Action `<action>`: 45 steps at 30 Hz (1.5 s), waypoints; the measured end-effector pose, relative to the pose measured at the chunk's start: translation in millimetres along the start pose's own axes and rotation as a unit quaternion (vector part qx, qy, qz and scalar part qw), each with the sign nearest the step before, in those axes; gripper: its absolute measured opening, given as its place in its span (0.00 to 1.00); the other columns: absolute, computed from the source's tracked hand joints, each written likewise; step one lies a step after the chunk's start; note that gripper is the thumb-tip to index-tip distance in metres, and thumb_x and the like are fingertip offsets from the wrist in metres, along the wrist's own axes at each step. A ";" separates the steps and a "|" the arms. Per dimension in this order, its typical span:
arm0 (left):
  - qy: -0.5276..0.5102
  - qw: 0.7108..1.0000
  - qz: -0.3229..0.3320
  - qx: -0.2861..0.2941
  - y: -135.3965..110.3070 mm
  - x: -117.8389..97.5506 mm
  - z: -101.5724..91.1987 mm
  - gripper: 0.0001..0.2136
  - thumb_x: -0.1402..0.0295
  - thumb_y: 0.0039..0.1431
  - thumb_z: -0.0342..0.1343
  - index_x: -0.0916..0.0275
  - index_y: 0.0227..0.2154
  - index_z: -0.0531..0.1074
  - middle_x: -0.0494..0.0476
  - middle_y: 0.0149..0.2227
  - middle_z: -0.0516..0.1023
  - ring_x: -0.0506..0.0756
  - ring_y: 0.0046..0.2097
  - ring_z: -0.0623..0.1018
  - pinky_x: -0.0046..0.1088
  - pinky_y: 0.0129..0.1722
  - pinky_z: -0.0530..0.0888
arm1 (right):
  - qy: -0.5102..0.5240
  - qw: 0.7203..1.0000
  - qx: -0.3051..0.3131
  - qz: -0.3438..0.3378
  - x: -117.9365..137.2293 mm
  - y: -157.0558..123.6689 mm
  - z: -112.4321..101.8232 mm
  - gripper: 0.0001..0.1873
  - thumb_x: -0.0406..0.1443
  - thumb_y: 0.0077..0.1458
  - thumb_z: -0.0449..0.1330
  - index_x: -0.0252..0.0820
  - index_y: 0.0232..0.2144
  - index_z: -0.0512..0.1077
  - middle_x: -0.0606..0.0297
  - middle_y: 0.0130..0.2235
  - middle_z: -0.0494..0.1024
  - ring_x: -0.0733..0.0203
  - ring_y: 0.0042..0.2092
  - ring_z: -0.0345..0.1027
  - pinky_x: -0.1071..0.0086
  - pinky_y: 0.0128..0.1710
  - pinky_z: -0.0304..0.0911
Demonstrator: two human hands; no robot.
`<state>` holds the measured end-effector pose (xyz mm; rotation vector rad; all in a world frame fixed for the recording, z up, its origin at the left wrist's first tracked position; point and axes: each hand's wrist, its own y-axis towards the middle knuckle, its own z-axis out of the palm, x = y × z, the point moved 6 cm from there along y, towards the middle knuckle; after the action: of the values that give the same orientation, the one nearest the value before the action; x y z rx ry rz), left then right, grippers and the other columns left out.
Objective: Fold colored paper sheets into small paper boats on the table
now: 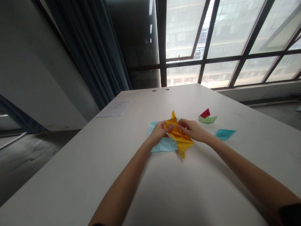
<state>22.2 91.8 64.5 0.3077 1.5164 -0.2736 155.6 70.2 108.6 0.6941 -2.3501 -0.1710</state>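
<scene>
A folded sheet of yellow origami paper is held up between my two hands, with pointed corners sticking out at its top and bottom. My left hand pinches its left side, thumb on top. On its right side, the fingers of my right hand are closed on the paper. Beneath the yellow paper lies a creased light blue sheet, partly covered by it and by my left hand. A small bit of red shows below my left fingers; I cannot make out what it is.
To the right of my hands on the white table are a red paper boat, a light green paper boat touching it, and a blue folded paper boat. A printed paper sheet lies near the left edge.
</scene>
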 end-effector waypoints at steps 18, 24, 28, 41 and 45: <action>-0.210 0.974 -0.011 -0.084 6.1 6.4 -22.5 0.16 0.71 0.39 0.64 0.64 0.34 0.69 0.54 0.34 0.74 0.49 0.33 0.74 0.23 0.30 0.72 | 0.309 0.933 -0.116 0.143 -48.9 8.1 -8.1 0.13 0.39 0.45 0.58 0.41 0.34 0.64 0.70 0.21 0.71 0.66 0.25 0.65 0.72 0.25 0.62; -0.198 0.971 -0.008 -0.133 5.7 8.3 -23.2 0.13 0.72 0.41 0.60 0.64 0.33 0.67 0.55 0.34 0.74 0.50 0.33 0.75 0.25 0.31 0.72 | 0.141 0.976 -0.120 0.114 -45.4 6.4 -13.2 0.11 0.33 0.46 0.55 0.40 0.35 0.69 0.63 0.33 0.76 0.63 0.30 0.70 0.67 0.33 0.66; -0.200 0.964 -0.004 -0.173 5.4 9.1 -26.1 0.12 0.74 0.42 0.58 0.65 0.32 0.66 0.53 0.32 0.74 0.48 0.32 0.74 0.25 0.32 0.72 | 0.092 0.988 -0.065 0.100 -37.8 6.7 -6.4 0.14 0.34 0.52 0.49 0.40 0.37 0.73 0.60 0.39 0.76 0.59 0.37 0.70 0.65 0.39 0.65; -0.195 0.945 -0.001 -0.265 0.0 8.4 -39.0 0.11 0.77 0.44 0.54 0.64 0.34 0.68 0.55 0.36 0.74 0.50 0.34 0.75 0.25 0.30 0.73 | 0.280 0.936 -0.078 0.198 -47.1 3.8 -17.8 0.09 0.39 0.44 0.56 0.39 0.25 0.69 0.62 0.30 0.75 0.63 0.33 0.68 0.73 0.30 0.63; -0.230 0.938 0.003 -0.259 1.1 6.4 -39.9 0.11 0.75 0.45 0.54 0.63 0.34 0.67 0.56 0.38 0.74 0.51 0.36 0.75 0.27 0.33 0.73 | 0.316 0.919 -0.070 0.223 -55.8 3.9 -15.9 0.07 0.38 0.44 0.56 0.39 0.23 0.67 0.62 0.29 0.74 0.65 0.31 0.68 0.73 0.30 0.63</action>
<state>-14.4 107.4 57.0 -0.1673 1.0692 0.0672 199.4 103.7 90.1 0.0935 -1.7813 0.0824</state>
